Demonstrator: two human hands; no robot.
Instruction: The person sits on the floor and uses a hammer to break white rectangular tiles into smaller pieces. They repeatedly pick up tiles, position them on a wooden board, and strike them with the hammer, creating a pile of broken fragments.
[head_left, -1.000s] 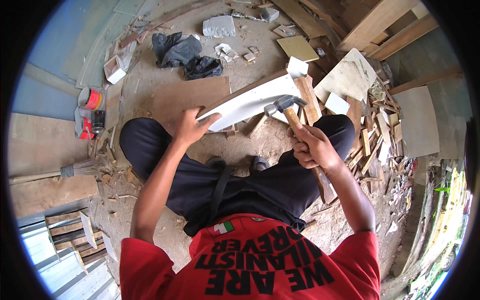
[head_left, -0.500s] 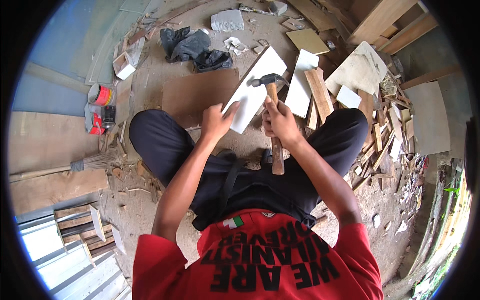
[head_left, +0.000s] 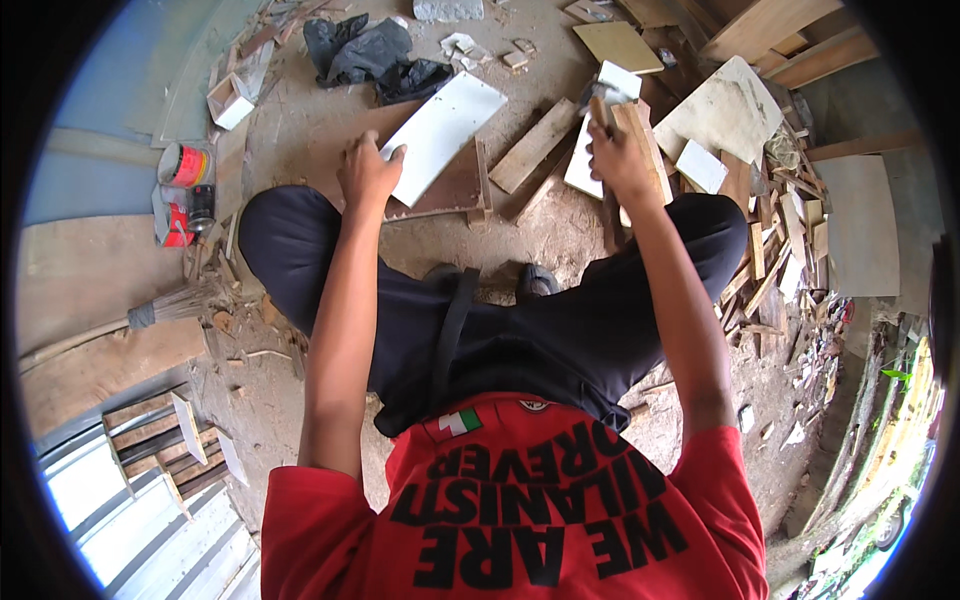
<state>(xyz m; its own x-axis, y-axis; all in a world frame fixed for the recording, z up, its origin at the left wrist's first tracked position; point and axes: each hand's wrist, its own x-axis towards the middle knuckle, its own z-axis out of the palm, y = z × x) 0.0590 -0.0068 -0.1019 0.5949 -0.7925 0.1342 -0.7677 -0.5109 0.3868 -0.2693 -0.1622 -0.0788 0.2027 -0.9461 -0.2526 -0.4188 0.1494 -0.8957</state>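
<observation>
Left grip: your left hand (head_left: 370, 172), at 11 o'clock, is closed on the near end of a white board (head_left: 448, 132), thumb on its upper face and the other fingers at its left edge.
White board: just short of 12 o'clock, slanting away toward 1 o'clock, in front of a brown panel (head_left: 455, 188); contact between them cannot be told.
Right grip: your right hand (head_left: 618, 162), between 1 and 2 o'clock, is wrapped closely around the handle of a hammer (head_left: 599, 108); the hammer's head is hard to make out.
Ground: bare, dusty earth (head_left: 655, 440); the brown panel lies on it between your knees and a black plastic bag (head_left: 365, 50) at 11 o'clock.
Scrap: a wood pile (head_left: 765, 240) spreads from 2 to 3 o'clock; a large stained board (head_left: 722, 112) leans near 2 o'clock and a yellowish board (head_left: 620, 48) lies at 1 o'clock.
Room edge: a blue-grey wall (head_left: 100, 110) at 10 o'clock; a broom (head_left: 165, 308) at 9 o'clock; a slatted wooden piece (head_left: 160, 440) at 8 o'clock.
Containers: a small white box (head_left: 230, 102), open, and a red-labelled can (head_left: 185, 166) beside a dark can (head_left: 201, 207), all near 10 o'clock; their contents cannot be made out.
</observation>
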